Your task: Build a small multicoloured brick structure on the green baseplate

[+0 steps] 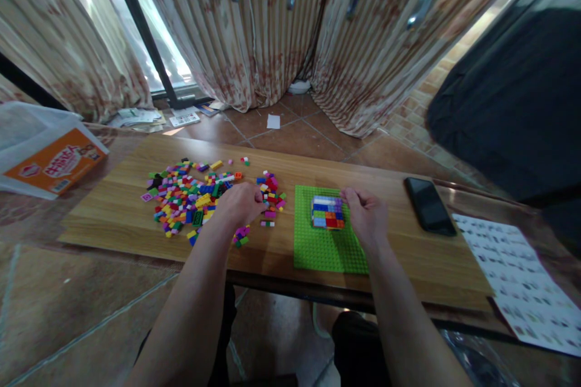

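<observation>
A green studded baseplate [313,254] lies on the wooden board, carrying a block of toy bricks [327,213] in white, purple, blue, red and orange. Just right of that block is my right hand [367,217], its thumb and forefinger pinched at the block's upper right corner. Whether a small brick is between them I cannot make out. My left hand [241,202] hovers at the right side of a heap of loose bricks [179,193], fingers closed together near a small cluster of bricks [271,198]. What those fingers hold, if anything, is too small to name.
Beneath everything is a wooden board [390,260] on a low table. A black phone [429,205] lies at its right, beside a printed sheet [521,278]. At the far left stands a white and orange bag [54,160]. Striped curtains [254,30] hang behind.
</observation>
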Demonstrator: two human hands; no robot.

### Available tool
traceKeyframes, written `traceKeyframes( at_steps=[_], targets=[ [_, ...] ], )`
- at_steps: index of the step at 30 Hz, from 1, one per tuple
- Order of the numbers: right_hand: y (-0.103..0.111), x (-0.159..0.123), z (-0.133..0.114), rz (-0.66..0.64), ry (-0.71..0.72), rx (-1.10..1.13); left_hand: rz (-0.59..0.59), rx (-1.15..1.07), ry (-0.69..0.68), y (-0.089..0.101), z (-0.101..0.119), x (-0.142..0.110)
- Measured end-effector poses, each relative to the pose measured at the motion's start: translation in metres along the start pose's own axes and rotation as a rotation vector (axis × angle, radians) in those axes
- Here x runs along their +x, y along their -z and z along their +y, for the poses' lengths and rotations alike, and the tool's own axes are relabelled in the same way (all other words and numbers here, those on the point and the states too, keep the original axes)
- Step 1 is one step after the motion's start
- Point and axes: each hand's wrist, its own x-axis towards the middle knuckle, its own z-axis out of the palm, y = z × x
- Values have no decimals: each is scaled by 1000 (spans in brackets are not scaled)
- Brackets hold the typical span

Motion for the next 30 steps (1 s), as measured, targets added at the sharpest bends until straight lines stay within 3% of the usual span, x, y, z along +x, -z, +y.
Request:
traceKeyframes(
  at_steps=[8, 14, 19, 24, 30],
  targets=[
    [2, 1, 1, -13, -2, -55, 146, -41, -46, 12, -5, -1],
    [5, 0, 3, -33, -3, -99, 357, -187, 204, 42, -53, -9],
    [6, -1, 1, -48, -4, -162, 182, -54, 354, 51, -80, -23],
    [6, -1, 1, -41, 1, -172, 86, 13, 361, 49, -76, -28],
    [6, -1, 0, -42, 5, -219, 67, 66, 393, 45, -74, -25]
  ],
)
